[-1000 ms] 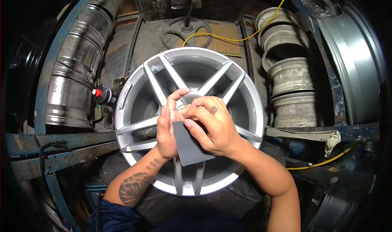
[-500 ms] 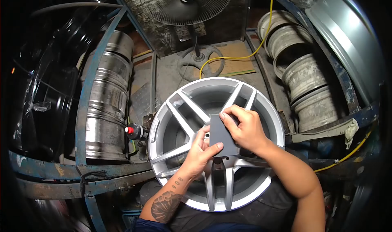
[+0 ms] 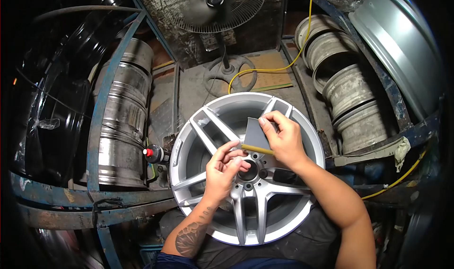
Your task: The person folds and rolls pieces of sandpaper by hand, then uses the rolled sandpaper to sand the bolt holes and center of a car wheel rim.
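Silver wheel face-up, support hidden from me; right hand pinches grey sheet above it, left hand loosely spread near hub. Around: fan on dusty surface, stacked rims, blue frame.

Workshop; rows of wheel rims

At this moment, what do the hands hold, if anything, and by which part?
The right hand grips the grey sheet by its picture-right side, towards the upper corner. The left hand holds nothing that shows.
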Tool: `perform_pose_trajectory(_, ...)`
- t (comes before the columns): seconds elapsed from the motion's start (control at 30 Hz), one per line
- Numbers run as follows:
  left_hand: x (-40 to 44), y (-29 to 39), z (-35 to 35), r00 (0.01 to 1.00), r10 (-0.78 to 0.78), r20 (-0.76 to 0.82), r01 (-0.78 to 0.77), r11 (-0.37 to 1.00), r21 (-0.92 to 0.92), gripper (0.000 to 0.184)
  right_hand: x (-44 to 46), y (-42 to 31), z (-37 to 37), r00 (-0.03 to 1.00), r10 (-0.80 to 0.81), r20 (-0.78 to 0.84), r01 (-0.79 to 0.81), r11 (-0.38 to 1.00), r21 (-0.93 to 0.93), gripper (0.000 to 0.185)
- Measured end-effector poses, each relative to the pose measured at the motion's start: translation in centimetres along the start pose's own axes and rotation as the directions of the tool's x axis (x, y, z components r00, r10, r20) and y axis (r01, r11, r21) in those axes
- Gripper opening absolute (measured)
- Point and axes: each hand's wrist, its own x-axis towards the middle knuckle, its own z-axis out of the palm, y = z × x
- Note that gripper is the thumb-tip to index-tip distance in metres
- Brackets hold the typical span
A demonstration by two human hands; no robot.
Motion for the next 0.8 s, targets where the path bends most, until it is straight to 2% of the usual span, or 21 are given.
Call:
perform_pose_trajectory(0.03,0.0,0.1,-0.1,0.999,-0.022,0.041,0.025,0.997,-0.076,0.064,0.0,-0.3,-0.2,0.992,-0.122,0.012,0.123,0.989,-0.082,0.013)
perform_pose_trajectory(0.13,-0.4,-0.4,0.5,0.996,-0.021,0.091,0.031,0.993,-0.113,0.075,-0.7,-0.4,0.2,0.977,-0.192,0.091,0.203,0.970,-0.133,0.009)
perform_pose_trajectory(0.17,-0.5,-0.7,0.3,0.992,-0.072,0.107,0.077,0.996,-0.040,0.076,-1.0,-0.6,0.5,0.971,-0.216,0.103,0.230,0.963,-0.143,0.008)
perform_pose_trajectory(0.2,-0.7,-1.1,0.5,0.993,-0.108,0.036,0.108,0.994,0.018,0.066,-1.4,-0.8,0.7,0.965,-0.233,0.119,0.250,0.954,-0.164,0.008)
perform_pose_trajectory(0.27,-0.2,-1.5,0.4,0.981,-0.192,-0.003,0.192,0.980,0.060,0.058,-1.6,-1.0,1.1,0.940,-0.320,0.121,0.335,0.934,-0.127,0.009)
perform_pose_trajectory(0.33,-0.3,-1.5,0.1,0.975,-0.218,-0.040,0.221,0.967,0.129,0.050,-1.6,-1.8,0.9,0.966,-0.218,0.141,0.227,0.973,-0.052,0.009)
perform_pose_trajectory(0.37,-0.5,-1.2,0.3,0.978,-0.203,-0.054,0.207,0.974,0.095,0.050,-1.7,-2.1,1.0,0.976,-0.162,0.148,0.165,0.986,-0.005,0.010)
perform_pose_trajectory(0.47,-0.2,-0.5,0.3,0.986,-0.133,-0.104,0.131,0.991,-0.027,0.049,-1.3,-1.8,0.4,0.964,0.178,0.196,-0.216,0.957,0.194,0.013)
perform_pose_trajectory(0.53,0.0,-0.5,0.1,0.987,-0.094,-0.131,0.068,0.979,-0.191,0.045,-0.5,-0.8,0.4,0.951,0.221,0.215,-0.298,0.838,0.457,0.018)
perform_pose_trajectory(0.6,0.2,0.1,-0.1,0.990,-0.014,-0.140,-0.012,0.983,-0.186,0.041,0.0,-0.8,-0.6,0.887,0.337,0.316,-0.455,0.754,0.473,0.020)
perform_pose_trajectory(0.73,0.1,-0.1,-0.9,0.978,0.123,-0.170,-0.140,0.985,-0.096,0.041,0.2,-0.4,-0.7,0.799,0.399,0.450,-0.597,0.614,0.516,0.019)
perform_pose_trajectory(0.8,-0.1,0.5,-0.7,0.974,0.121,-0.192,-0.145,0.983,-0.114,0.043,0.1,0.1,-0.5,0.745,0.399,0.535,-0.664,0.520,0.537,0.019)
